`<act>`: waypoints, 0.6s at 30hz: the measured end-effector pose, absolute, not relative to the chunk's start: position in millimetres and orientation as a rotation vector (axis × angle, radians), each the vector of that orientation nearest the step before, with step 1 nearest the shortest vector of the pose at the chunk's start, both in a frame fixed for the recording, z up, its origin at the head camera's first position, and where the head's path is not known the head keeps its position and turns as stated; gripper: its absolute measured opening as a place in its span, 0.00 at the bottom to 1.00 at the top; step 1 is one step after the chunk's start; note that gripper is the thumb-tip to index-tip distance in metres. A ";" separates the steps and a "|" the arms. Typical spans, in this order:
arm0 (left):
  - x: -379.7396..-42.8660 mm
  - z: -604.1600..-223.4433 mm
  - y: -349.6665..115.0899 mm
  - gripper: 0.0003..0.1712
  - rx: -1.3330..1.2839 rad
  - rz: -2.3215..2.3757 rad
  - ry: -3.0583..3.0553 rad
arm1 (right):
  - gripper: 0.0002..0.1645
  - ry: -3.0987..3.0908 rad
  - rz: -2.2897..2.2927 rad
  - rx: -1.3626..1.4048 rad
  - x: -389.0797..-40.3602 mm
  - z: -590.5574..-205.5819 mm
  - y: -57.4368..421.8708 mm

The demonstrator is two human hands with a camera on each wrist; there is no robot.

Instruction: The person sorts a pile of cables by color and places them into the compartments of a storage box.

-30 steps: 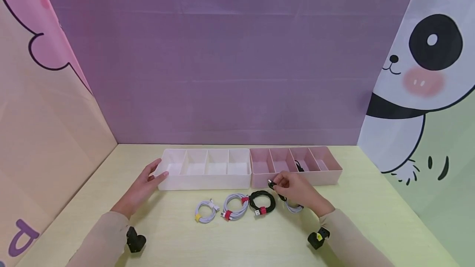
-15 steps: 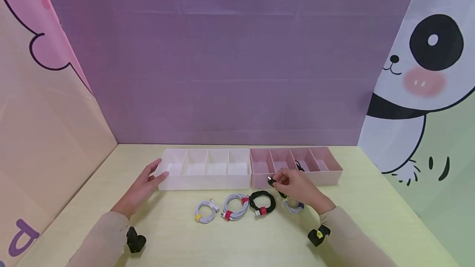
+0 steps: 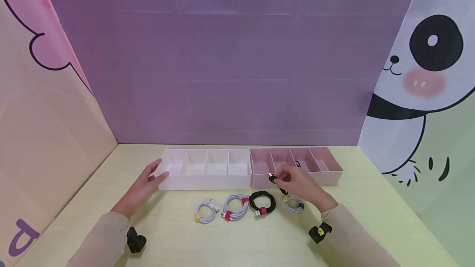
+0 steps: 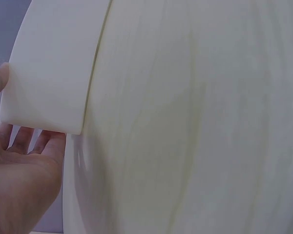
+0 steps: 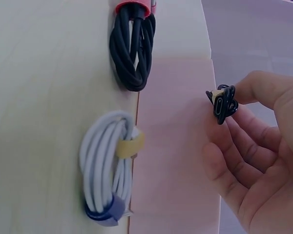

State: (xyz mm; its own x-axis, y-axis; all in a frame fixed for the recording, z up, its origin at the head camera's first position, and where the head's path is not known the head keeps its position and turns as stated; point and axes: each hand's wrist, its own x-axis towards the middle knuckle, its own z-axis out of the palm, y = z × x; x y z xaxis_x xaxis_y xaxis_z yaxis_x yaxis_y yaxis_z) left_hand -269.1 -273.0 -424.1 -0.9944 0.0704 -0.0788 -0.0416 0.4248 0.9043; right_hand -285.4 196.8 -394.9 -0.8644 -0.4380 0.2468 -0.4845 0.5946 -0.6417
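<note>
by the front of the pink box (image 3: 328, 179), the nearer right hand (image 3: 301, 183) pinches a small black cable (image 3: 273, 179) slanting up leftward, the left hand (image 3: 142, 183) resting against the white box (image 3: 205, 182).

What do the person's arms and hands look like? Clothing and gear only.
Both the left hand and right hand are ungloved. Long, plain beige sleeves cover the forearms. A small black device sits by the left wrist; another, boxy black unit with a yellow mark sits by the right. No cables visible on either.
</note>
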 end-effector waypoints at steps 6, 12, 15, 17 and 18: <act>-269.3 -423.6 -272.0 0.56 0.024 1.640 2.558 | 0.02 -2.745 1.135 0.813 -284.9 -391.3 197.8; -268.6 -423.8 -272.1 0.55 0.032 1.653 2.552 | 0.02 -2.744 1.162 0.812 -285.6 -387.2 199.2; -268.2 -423.5 -272.0 0.56 0.024 1.645 2.553 | 0.03 -2.728 1.149 0.819 -286.3 -384.7 200.0; -268.4 -423.1 -272.1 0.56 0.022 1.636 2.554 | 0.03 -2.721 1.131 0.821 -286.0 -382.8 200.5; -268.5 -423.0 -272.0 0.56 0.019 1.633 2.553 | 0.03 -2.717 1.125 0.822 -286.0 -381.7 200.7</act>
State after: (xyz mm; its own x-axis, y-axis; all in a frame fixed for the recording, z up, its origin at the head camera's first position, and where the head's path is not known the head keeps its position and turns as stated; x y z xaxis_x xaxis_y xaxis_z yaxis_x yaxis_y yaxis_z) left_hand -268.5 -272.0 -423.0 -0.9938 0.0701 -0.0861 -0.0488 0.4212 0.9057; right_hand -286.0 200.7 -381.7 -0.8513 -0.4459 0.2764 -0.5108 0.5841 -0.6308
